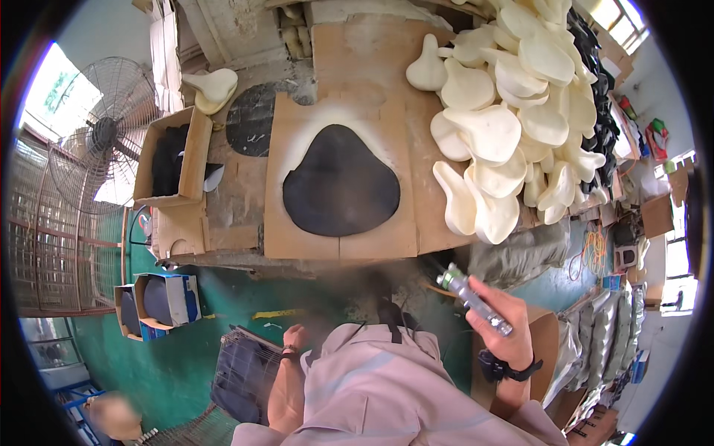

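My right hand (500, 325) is raised in front of me and grips a metal spray gun (471, 299) whose nozzle points up and left toward the workbench. A black saddle-shaped piece (341, 183) lies on a brown cardboard sheet (294, 230) on the bench, ringed by pale overspray. My left hand (295, 338) hangs low at my left side, just above a dark wire crate (244, 372); its fingers are mostly hidden.
A big heap of cream foam saddle shapes (506, 119) fills the bench's right side. An open cardboard box (172, 157) with dark pieces stands at left, a large metal fan (100, 134) beyond it. A blue box (162, 301) sits on the green floor.
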`<state>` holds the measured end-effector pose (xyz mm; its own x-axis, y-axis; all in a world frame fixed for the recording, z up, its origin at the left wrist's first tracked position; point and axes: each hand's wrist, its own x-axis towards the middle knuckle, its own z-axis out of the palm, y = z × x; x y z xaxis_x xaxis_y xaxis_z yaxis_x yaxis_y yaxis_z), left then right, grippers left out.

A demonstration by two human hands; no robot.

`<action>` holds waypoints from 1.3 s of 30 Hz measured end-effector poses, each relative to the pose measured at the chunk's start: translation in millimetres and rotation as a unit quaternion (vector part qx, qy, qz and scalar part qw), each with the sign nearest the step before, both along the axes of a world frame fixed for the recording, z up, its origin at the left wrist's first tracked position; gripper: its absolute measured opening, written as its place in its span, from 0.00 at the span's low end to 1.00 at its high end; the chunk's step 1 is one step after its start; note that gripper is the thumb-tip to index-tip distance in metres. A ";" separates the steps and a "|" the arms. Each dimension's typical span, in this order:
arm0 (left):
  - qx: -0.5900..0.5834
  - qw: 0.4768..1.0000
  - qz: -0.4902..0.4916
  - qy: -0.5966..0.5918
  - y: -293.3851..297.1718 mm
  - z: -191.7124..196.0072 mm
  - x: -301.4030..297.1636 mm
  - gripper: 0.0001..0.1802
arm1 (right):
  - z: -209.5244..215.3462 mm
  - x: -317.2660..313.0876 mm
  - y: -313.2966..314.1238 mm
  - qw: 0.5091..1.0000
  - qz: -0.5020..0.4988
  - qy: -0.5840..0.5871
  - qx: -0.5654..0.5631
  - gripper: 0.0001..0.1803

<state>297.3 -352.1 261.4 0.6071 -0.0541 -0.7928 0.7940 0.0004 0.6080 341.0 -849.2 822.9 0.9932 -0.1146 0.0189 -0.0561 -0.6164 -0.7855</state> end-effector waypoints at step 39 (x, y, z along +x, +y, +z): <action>0.315 0.862 0.003 -0.397 -157.5 135.0 292.9 0.14 | -21.2 -29.1 13.1 0.991 -0.112 -0.005 0.077 0.29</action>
<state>590.1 -509.6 396.4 0.9707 0.2402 0.0025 0.1279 -0.5258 0.8410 311.8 -836.1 801.6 0.9426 -0.3340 -0.0062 -0.1696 -0.4625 -0.8703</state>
